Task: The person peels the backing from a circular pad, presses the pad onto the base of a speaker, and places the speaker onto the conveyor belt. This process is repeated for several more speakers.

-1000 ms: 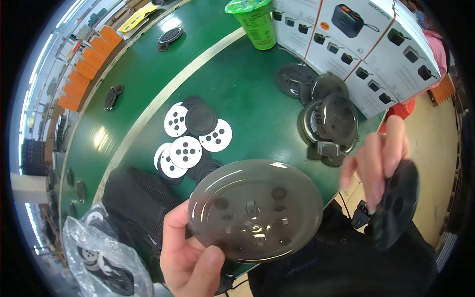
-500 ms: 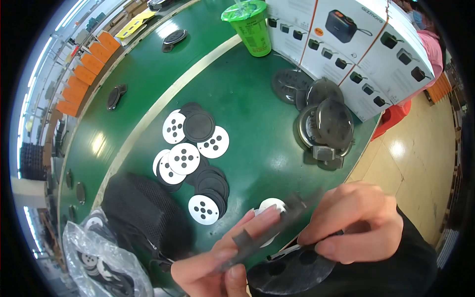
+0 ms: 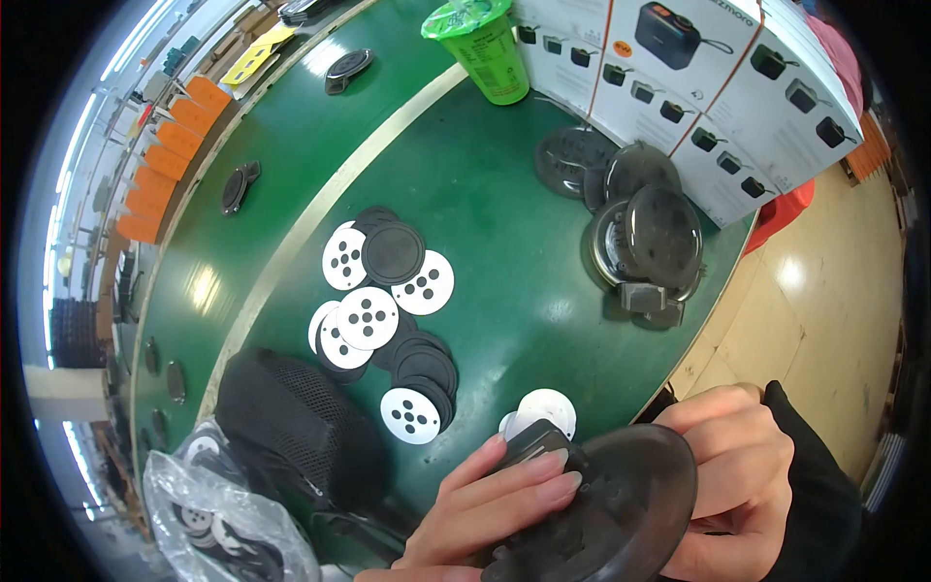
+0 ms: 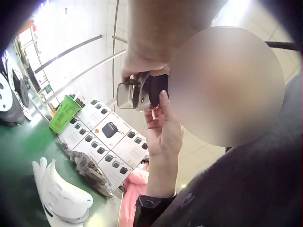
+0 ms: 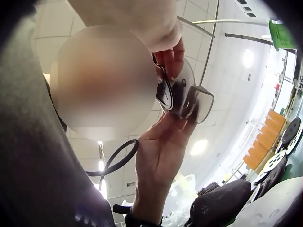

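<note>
In the head view my left hand (image 3: 495, 514) holds a smoky, translucent round cover (image 3: 635, 495) with a blocky tab, tilted at the bottom centre. My right hand (image 3: 732, 475) is curled at the cover's right edge, partly hidden behind it. The left wrist view shows the right hand (image 4: 163, 135) pinching a black disc (image 4: 158, 90) beside the cover's tab (image 4: 127, 95). From the right wrist, the disc (image 5: 165, 94) lies close against the cover, with the left hand (image 5: 163, 146) below gripping near the tab (image 5: 203, 106). Whether disc and cover touch cannot be told.
White and black perforated discs (image 3: 369, 318) lie in overlapping piles on the green table (image 3: 504, 252). More smoky covers (image 3: 662, 236) are stacked at right, beside a printed carton (image 3: 669, 87) and green cup (image 3: 490, 58). A black mesh pouch (image 3: 301, 417) and plastic bag (image 3: 223, 514) sit lower left.
The cover, at first face-on in my left hand, has turned and moved right. My right hand has come in from the right with the black disc and now meets the cover.
</note>
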Available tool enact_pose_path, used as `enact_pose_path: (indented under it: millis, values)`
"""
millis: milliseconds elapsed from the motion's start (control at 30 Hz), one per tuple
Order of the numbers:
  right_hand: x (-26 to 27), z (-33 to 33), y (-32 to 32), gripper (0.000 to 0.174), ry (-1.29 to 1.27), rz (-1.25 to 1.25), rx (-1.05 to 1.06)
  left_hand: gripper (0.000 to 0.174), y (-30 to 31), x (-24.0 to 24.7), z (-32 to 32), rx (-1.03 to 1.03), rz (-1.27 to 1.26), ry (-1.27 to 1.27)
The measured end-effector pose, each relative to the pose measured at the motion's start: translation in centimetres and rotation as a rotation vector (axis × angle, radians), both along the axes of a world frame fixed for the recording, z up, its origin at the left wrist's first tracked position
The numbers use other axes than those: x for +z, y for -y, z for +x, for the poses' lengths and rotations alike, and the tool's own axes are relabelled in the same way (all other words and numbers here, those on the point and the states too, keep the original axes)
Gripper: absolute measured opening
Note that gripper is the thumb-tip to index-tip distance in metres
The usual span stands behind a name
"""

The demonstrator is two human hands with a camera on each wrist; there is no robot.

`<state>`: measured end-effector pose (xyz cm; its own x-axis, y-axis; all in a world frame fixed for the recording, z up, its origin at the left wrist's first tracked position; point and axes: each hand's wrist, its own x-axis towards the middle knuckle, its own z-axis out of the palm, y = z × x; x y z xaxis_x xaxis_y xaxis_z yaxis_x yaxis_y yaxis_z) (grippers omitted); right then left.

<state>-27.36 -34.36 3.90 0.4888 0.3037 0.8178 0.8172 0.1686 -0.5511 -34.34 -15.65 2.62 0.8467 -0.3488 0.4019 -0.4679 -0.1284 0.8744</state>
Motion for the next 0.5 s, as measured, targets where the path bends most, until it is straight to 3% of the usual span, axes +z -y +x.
enact_pose_path:
  millis: [67,233,333,433,500]
  values:
    - [2.1,-0.2,-0.1,0.016,-0.203,-0.037,-0.010,0.043,-0.2,0.2,0.0,-0.019,0.017,-0.039]
    - [1.7,-0.8,1.0,0.023,-0.215,-0.135,0.035,0.046,-0.9,0.5,0.0,-0.065,0.018,-0.145]
    - [1.3,-1.9,-0.1,0.020,-0.246,-0.078,-0.144,0.048,-1.3,0.7,-0.1,-0.094,0.003,-0.216]
    - [-0.8,-1.1,-0.9,0.014,-0.010,0.009,-0.242,0.051,-1.9,1.1,-0.1,-0.138,-0.025,-0.309]
    - [-0.3,-0.2,-0.1,0.014,0.159,0.022,-0.145,0.052,-2.3,1.3,0.0,-0.167,-0.042,-0.374]
